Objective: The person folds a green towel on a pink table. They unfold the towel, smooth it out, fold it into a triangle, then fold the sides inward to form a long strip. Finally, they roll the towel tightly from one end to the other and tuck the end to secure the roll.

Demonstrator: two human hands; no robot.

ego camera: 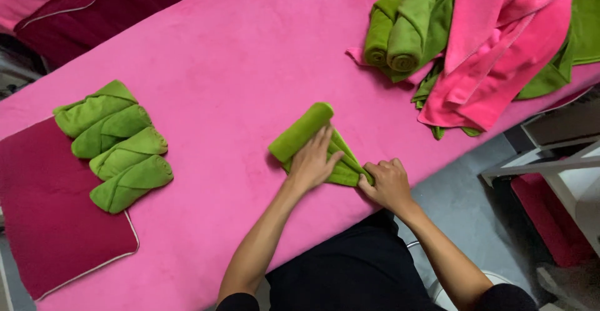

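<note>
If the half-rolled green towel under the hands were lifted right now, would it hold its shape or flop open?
The green towel would probably flop: it is soft cloth, and only the left hand and right hand pin its loose tail flat. Its rolled end is round, so a push might roll it. It looks light, like the four finished rolls.

Under the left hand (312, 161) and right hand (387, 185) lies a plain lime-green towel (307, 135) on a hot-pink cover (237, 67). Far left of the left hand, four matching green rolls (115, 143) meet a maroon cushion (53, 217) piped white. Beyond the right hand, pink and green cloths (494, 42) pile.
</note>
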